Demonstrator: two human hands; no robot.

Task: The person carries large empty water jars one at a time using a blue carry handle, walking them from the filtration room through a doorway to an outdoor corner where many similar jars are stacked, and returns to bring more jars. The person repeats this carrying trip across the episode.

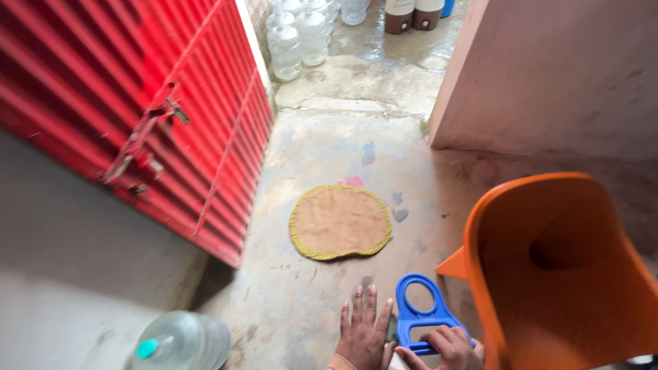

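Note:
My left hand (365,332) lies flat with fingers spread on the concrete floor (329,151) at the bottom middle, holding nothing. Just to its right, my right hand (445,348) is curled around the lower part of a blue plastic carrying handle (419,321) that has an oval loop at its far end. The handle rests low, next to an orange plastic chair (555,274). What the handle is attached to is hidden below the frame edge.
A round tan mat with a yellow-green rim (340,222) lies on the floor ahead. A red metal gate (157,103) stands open at left. One clear water jug (179,342) lies at bottom left; several more jugs (295,38) stand beyond the doorway. A pink wall (548,75) rises at right.

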